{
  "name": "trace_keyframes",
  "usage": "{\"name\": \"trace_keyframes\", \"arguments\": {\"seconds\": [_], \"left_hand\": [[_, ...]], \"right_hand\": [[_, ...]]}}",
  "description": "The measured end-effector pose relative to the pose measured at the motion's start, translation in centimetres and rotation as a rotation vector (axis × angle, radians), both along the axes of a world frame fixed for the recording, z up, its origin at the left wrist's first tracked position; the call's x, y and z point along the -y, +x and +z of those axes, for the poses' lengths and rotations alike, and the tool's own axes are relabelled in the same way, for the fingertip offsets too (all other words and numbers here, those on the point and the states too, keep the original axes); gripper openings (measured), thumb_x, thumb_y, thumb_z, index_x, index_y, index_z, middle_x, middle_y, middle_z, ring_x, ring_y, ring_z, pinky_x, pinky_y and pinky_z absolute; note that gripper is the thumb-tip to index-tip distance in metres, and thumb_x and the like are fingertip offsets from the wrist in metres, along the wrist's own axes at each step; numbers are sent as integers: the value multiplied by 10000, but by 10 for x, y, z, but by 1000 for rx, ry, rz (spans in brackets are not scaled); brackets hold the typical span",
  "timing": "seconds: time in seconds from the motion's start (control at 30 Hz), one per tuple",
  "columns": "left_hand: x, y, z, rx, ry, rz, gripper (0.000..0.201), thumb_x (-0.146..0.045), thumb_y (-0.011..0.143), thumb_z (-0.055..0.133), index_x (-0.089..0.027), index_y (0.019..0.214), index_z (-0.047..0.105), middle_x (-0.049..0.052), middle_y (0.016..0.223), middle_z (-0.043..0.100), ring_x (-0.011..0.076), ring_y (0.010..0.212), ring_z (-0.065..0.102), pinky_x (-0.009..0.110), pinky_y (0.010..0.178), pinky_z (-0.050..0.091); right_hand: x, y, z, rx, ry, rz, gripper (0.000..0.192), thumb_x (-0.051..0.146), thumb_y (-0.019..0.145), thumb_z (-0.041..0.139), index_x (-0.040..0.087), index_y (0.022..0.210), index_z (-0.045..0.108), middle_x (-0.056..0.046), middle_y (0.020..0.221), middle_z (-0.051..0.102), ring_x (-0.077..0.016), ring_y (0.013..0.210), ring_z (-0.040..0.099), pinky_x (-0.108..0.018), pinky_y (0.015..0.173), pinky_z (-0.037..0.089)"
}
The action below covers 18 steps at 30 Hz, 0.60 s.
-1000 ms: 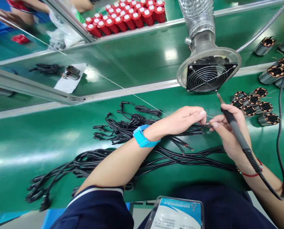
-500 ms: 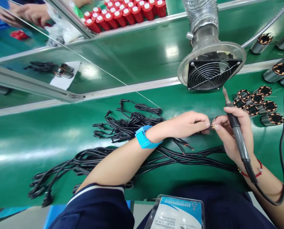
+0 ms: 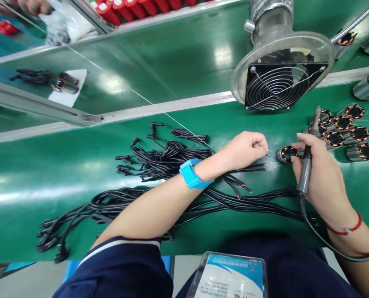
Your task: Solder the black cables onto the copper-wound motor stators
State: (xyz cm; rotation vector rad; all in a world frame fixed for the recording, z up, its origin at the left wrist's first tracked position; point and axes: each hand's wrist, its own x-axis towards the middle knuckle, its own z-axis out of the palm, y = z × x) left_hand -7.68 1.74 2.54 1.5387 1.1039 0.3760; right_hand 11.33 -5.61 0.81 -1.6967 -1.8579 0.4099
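My left hand [image 3: 249,147] is closed on a black cable, whose thin stripped wire ends [image 3: 269,153] poke out past the fingers. In my right hand [image 3: 324,178] a soldering iron [image 3: 305,174] lies across the palm, its tip pointing up and away from me. Thumb and forefinger of that same hand pinch a motor stator [image 3: 287,154] with copper windings, a short gap to the right of the wire ends. Under my left forearm lies a bundle of black cables [image 3: 172,155], and longer black cables [image 3: 243,203] run closer to my body.
A fume extractor with a fan grille [image 3: 276,89] hangs above the green bench [image 3: 88,165]. Several more stators [image 3: 361,151] stand at the right. Behind the rail, red cylinders [image 3: 135,8] stand in a row, and another person's hand [image 3: 35,6] shows at the top left.
My right hand has moved right, away from my left, and now grips the stator beside it. The left hand has closed into a fist around the cable. The view has shifted slightly.
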Motion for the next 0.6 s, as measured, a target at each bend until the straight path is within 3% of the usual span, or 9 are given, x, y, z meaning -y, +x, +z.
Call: {"name": "trace_keyframes", "arguments": {"seconds": [0.17,0.27,0.37,0.43,0.6], "left_hand": [[-1,0,1,4,-32,5,143,-71,770,525,-125,642,559,-67,571,464,45,543,374,208,558,319],[-1,-2,1,3,-29,20,140,-71,773,517,-125,650,557,-71,566,442,41,537,352,206,539,299],[-2,-2,-1,7,-4,23,140,-73,768,520,-128,641,547,-76,555,428,38,529,338,206,524,285],[-1,-2,-3,8,13,11,140,-79,766,523,-131,638,544,-75,557,436,38,529,343,208,521,284],[0,-2,-3,16,45,15,160,-62,767,504,-133,625,530,-72,560,430,37,534,343,208,528,292]], "right_hand": [[-1,-5,3,-92,56,-4,370,238,904,533,263,1274,531,-39,1048,728,-189,907,703,-342,784,586],[8,-7,10,-214,102,-64,393,272,917,554,268,1309,531,-24,979,742,-175,861,710,-342,789,595],[18,-6,11,-331,214,-56,413,261,860,645,298,1268,591,-11,966,729,-166,755,696,-362,768,591],[23,-4,7,-289,321,-4,415,229,807,700,306,1210,637,0,967,722,-151,745,680,-324,746,574],[24,1,-3,-265,483,75,236,227,820,660,253,1050,702,26,801,713,-93,586,612,-209,500,489]]}}
